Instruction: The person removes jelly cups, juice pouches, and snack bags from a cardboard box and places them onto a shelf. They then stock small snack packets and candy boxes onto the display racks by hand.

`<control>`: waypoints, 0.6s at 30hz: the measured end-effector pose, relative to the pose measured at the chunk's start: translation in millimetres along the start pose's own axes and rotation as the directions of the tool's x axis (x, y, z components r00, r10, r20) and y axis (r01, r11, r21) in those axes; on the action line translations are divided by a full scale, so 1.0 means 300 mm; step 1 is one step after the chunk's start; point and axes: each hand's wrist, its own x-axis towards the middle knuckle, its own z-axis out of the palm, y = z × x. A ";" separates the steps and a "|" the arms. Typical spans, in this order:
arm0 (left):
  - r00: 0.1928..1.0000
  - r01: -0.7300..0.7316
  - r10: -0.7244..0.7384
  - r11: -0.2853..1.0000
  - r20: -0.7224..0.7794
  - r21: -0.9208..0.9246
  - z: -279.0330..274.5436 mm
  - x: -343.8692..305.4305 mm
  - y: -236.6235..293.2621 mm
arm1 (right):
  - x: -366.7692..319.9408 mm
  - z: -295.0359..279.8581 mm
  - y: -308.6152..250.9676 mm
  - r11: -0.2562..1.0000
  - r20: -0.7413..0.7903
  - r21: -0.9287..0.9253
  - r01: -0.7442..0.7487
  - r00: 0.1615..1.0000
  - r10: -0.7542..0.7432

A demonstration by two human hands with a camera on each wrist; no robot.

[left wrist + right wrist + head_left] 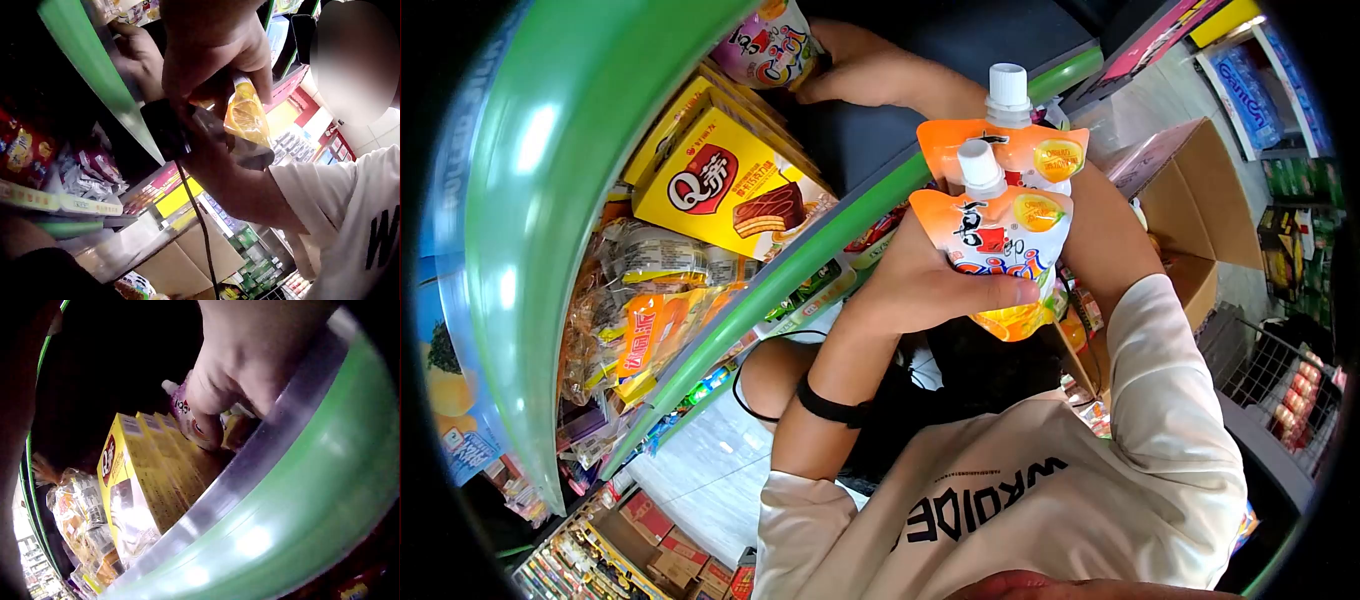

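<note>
My left hand [930, 297] grips two orange spouted jelly drink pouches with white caps, its thumb across the front pouch [1000, 235]. The rear pouch [1055, 150] stands upright just behind it. In the left wrist view an orange-slice print [250, 115] shows below the fingers. My right arm passes behind these pouches to the shelf at upper left. There my right hand [234, 378] holds a purple spouted jelly drink pouch [181, 406], which is also cut off at the top of the head view. Yellow cake boxes [156, 462] stand in a row right beside that pouch.
A green-edged shelf rail [840, 225] runs diagonally below the boxes. Bagged snacks [655, 310] lie at the near end of the shelf. An open cardboard box [1200, 205] sits on the right, near a wire basket [1250, 360]. Another person [356, 62] appears in the left wrist view.
</note>
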 end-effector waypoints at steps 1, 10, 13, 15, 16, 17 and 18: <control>1.000 -0.004 0.004 1.000 -0.024 0.002 0.003 0.002 -0.001 | 0.003 -0.002 0.004 1.000 0.000 0.004 0.002 1.000 -0.002; 0.992 -0.019 0.022 1.000 -0.124 0.020 0.004 0.014 -0.013 | 0.028 -0.035 0.021 0.939 0.021 -0.224 -0.261 0.962 0.272; 0.989 -0.011 0.006 0.999 -0.147 -0.030 0.007 0.020 -0.014 | 0.019 -0.047 0.023 0.950 0.076 -0.207 -0.232 0.965 0.252; 0.989 -0.030 0.023 0.998 -0.146 -0.049 0.003 0.023 -0.014 | -0.005 -0.062 0.029 0.923 -0.171 -0.369 -0.106 0.984 0.044; 0.982 -0.046 0.037 0.998 -0.188 -0.043 0.002 0.023 -0.013 | -0.007 -0.124 0.042 0.907 -0.153 -0.420 -0.021 0.987 -0.048; 0.971 -0.065 0.054 0.997 -0.231 -0.038 0.001 0.022 -0.010 | -0.015 -0.191 0.055 0.948 -0.174 -0.305 -0.095 0.984 0.042; 0.963 -0.074 0.060 0.996 -0.262 -0.043 0.001 0.018 0.008 | -0.057 -0.184 -0.106 0.953 -0.436 0.062 -0.297 0.851 0.294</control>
